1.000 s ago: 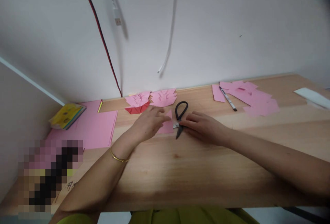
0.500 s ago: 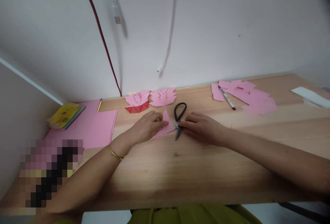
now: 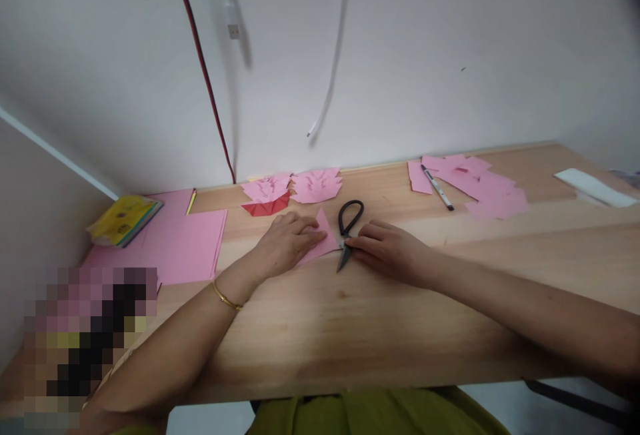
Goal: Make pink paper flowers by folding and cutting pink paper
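Paper [image 3: 327, 235], pink: one piece lies on the surface [image 3: 425, 328] between my two hands, a pointed corner directed toward the wall [image 3: 410, 55], its left part covered by my left hand [image 3: 285, 245]. Left side: my fingers [image 3: 303, 223] are bent and lie over the paper, the thumb reaching across it to the right; whether they pinch the sheet or only press it down, I cannot tell. A gold-coloured bracelet [image 3: 227, 297] circles the wrist. Right side: my right hand [image 3: 393, 251] is at the scissors [image 3: 351, 218], its fingers held close together, their tips at the metal below the black handle; whether they grip or merely touch, I cannot tell. The scissors' visible loop points toward the wall and a dark blade toward me, with the metal near the pivot at the paper's lower right corner. Rear: two pink cutouts [image 3: 317, 186] lie side by side near the wall, a red folded piece [image 3: 267, 206] in front of the left one. Rear right: pink scraps [image 3: 493, 188] overlap in a loose pile, a pen [image 3: 437, 188] slanting at their left. Far left: large pink sheets [image 3: 193, 241] carry a yellow packet [image 3: 123, 218]. Above: cables [image 3: 203, 65] hang before the wall.
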`<state>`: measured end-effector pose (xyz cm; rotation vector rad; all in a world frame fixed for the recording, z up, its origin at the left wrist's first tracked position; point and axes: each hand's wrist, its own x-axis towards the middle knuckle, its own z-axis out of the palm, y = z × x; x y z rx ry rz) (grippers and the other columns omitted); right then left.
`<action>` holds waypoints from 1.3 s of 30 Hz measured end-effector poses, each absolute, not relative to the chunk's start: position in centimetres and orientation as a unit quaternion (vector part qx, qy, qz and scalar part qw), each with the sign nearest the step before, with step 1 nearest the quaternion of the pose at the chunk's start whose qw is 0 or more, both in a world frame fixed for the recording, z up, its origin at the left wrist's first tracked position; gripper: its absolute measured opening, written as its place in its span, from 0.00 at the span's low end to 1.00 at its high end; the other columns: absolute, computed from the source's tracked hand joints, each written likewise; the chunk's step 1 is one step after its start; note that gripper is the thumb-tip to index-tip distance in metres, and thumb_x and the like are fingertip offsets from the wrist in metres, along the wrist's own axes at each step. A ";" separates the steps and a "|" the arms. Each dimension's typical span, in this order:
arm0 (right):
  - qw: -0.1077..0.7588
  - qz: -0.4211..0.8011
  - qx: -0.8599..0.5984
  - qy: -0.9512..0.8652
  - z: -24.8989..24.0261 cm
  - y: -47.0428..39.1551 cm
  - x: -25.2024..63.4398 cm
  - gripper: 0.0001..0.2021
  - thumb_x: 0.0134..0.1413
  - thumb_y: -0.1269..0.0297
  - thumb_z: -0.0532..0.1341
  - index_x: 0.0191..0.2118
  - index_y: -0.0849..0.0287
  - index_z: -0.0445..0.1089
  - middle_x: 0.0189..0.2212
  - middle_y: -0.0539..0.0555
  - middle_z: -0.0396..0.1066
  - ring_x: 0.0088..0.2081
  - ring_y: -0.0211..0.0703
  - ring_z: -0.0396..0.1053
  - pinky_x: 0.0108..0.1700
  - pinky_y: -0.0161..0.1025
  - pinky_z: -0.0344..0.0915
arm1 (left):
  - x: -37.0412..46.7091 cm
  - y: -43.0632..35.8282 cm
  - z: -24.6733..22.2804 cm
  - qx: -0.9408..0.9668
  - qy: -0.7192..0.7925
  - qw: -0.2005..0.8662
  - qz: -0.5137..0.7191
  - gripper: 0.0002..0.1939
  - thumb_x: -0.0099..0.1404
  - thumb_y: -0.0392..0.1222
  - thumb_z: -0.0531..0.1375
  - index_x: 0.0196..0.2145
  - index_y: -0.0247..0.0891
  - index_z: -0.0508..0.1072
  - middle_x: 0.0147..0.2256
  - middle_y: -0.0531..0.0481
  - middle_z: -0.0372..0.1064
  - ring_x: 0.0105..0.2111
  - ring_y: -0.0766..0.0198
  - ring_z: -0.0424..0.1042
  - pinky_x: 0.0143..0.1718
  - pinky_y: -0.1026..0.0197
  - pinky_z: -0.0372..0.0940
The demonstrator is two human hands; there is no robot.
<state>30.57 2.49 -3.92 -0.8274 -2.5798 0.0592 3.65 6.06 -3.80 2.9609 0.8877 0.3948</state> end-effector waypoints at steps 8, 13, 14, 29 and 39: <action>0.221 0.040 -0.299 -0.928 -3.7 2.0 30.3 0.10 0.62 0.64 0.54 0.41 0.61 0.71 0.31 0.57 0.70 0.35 0.43 0.68 0.37 0.40 0.68 | 3.6 6.0 -3.6 0.949 0.288 0.021 0.127 0.17 0.70 0.44 0.50 0.51 0.47 0.72 0.50 0.43 0.68 0.47 0.56 0.64 0.48 0.50 0.57; 0.223 0.028 -0.301 -0.927 -3.7 1.9 29.7 0.10 0.63 0.64 0.54 0.40 0.61 0.71 0.31 0.57 0.70 0.34 0.42 0.67 0.37 0.40 0.67 | 3.7 5.9 -3.6 0.946 0.299 0.019 0.122 0.17 0.70 0.44 0.49 0.51 0.47 0.72 0.50 0.43 0.68 0.47 0.57 0.64 0.48 0.50 0.57; 0.223 0.023 -0.298 -0.928 -3.8 1.9 29.6 0.10 0.63 0.64 0.53 0.40 0.61 0.71 0.31 0.57 0.70 0.34 0.42 0.67 0.37 0.40 0.67 | 3.7 5.9 -3.6 0.946 0.299 0.018 0.122 0.17 0.70 0.44 0.49 0.51 0.47 0.72 0.50 0.43 0.68 0.46 0.57 0.63 0.48 0.50 0.57; 0.217 0.028 -0.292 -0.931 -4.0 1.8 29.2 0.10 0.62 0.64 0.54 0.42 0.61 0.71 0.30 0.57 0.69 0.34 0.43 0.67 0.38 0.40 0.67 | 3.6 5.7 -3.8 0.945 0.307 0.018 0.116 0.18 0.69 0.46 0.50 0.52 0.46 0.71 0.50 0.42 0.67 0.45 0.56 0.63 0.47 0.50 0.57; 0.214 0.024 -0.294 -0.931 -4.0 1.4 28.9 0.11 0.63 0.64 0.53 0.41 0.61 0.72 0.31 0.58 0.69 0.34 0.43 0.67 0.38 0.40 0.67 | 3.5 5.7 -4.0 0.942 0.314 0.024 0.115 0.18 0.69 0.47 0.51 0.53 0.47 0.70 0.50 0.42 0.67 0.47 0.55 0.63 0.48 0.50 0.56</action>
